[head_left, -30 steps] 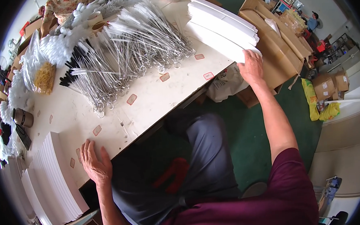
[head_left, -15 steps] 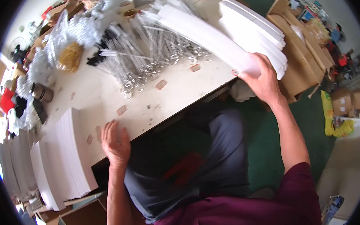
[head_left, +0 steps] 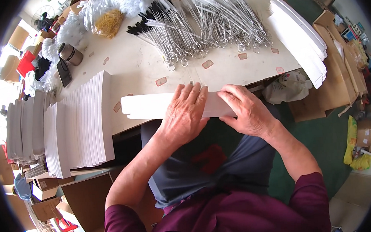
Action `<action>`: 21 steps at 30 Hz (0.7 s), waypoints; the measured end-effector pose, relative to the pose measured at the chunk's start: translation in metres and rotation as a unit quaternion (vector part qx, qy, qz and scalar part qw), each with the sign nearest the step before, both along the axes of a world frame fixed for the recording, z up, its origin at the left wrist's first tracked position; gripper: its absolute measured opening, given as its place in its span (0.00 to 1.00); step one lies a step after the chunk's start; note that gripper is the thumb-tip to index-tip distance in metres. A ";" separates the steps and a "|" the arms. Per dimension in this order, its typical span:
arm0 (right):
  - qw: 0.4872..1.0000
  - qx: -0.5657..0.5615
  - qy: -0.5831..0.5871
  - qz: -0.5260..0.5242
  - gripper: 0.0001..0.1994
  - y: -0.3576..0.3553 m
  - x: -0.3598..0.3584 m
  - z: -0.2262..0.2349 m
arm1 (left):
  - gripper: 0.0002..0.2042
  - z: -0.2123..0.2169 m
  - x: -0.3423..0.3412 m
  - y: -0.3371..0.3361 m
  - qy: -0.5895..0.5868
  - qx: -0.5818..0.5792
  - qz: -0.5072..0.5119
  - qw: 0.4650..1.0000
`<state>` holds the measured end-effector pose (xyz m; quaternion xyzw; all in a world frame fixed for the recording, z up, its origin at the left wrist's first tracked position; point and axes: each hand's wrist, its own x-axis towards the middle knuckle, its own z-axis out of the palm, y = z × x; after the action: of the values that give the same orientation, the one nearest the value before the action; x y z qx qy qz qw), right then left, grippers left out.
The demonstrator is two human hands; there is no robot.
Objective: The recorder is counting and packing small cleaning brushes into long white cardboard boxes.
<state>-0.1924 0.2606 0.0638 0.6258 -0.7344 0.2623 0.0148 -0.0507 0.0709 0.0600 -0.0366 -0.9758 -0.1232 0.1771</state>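
Thing in hand: a long, flat white card blank (head_left: pixel 151 106) with notched ends lies across the near edge of the pale worktop (head_left: pixel 140 63), its right part over the edge above your lap.
Left hand: your left hand (head_left: pixel 185 114) lies flat and spread, palm down on the middle of the card, pressing rather than gripping.
Right hand: your right hand (head_left: pixel 244 110) has its fingers curled over the card's right end; whether the thumb pinches underneath, you cannot tell.
Weight: it looks very light; one hand should lift it easily.
Stiffness: thin and springy, likely to bow where unsupported and to crease for good if bent sharply.
Surface: smooth card on a smooth top, so it probably slides under light pressure; keep your palm down.
Where to hold: take it by the long edges or near both ends, not one corner.
Nearby: a fanned stack of similar white card blanks (head_left: pixel 88 122) sits at your left, another stack (head_left: pixel 299 36) far right, and wire-handled brushes with ring ends (head_left: pixel 205 25) lie beyond.
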 end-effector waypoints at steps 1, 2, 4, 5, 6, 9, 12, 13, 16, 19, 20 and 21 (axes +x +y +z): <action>1.000 -0.004 -0.004 0.006 0.31 -0.002 0.002 -0.001 | 0.37 0.000 -0.001 0.000 -0.001 0.002 0.000 1.000; 1.000 -0.008 -0.008 0.012 0.31 -0.003 0.002 -0.003 | 0.36 0.001 -0.001 0.000 -0.034 0.027 -0.005 0.999; 1.000 -0.014 -0.021 0.015 0.30 -0.004 0.004 -0.006 | 0.35 0.000 0.000 0.001 -0.069 0.053 -0.008 0.996; 0.999 -0.023 -0.030 0.016 0.28 -0.003 0.004 -0.006 | 0.33 -0.001 0.000 -0.001 -0.071 0.043 -0.006 0.996; 0.999 -0.022 -0.031 0.015 0.28 -0.002 0.000 -0.006 | 0.32 -0.001 0.001 -0.002 -0.074 0.033 -0.004 0.997; 0.983 -0.052 -0.154 -0.082 0.21 0.005 -0.013 -0.011 | 0.31 -0.005 0.010 -0.008 -0.055 0.025 0.019 0.998; 0.924 0.030 -0.354 -0.139 0.13 0.009 -0.019 -0.024 | 0.31 -0.005 0.012 -0.005 -0.049 0.010 0.019 0.999; 0.897 -0.009 -0.423 -0.125 0.11 0.008 -0.018 -0.029 | 0.30 -0.005 0.011 -0.004 -0.043 0.005 0.017 0.999; 0.853 -0.053 -0.508 -0.105 0.08 0.001 -0.010 -0.033 | 0.31 -0.007 0.011 0.000 -0.056 0.019 0.022 0.998; 0.841 -0.080 -0.523 -0.115 0.08 -0.001 -0.006 -0.045 | 0.31 -0.007 0.010 0.005 -0.064 0.015 0.023 0.998; 0.837 -0.101 -0.522 -0.130 0.09 -0.003 -0.004 -0.048 | 0.31 -0.006 0.010 0.007 -0.066 0.015 0.024 0.997; 0.836 -0.101 -0.524 -0.129 0.09 -0.003 -0.002 -0.047 | 0.32 -0.005 0.011 0.008 -0.075 0.001 0.043 0.996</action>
<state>-0.1949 0.2571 0.0164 0.2895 -0.6762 0.6190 -0.2754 -0.0399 0.0793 0.0547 0.0154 -0.9868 -0.1192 0.1088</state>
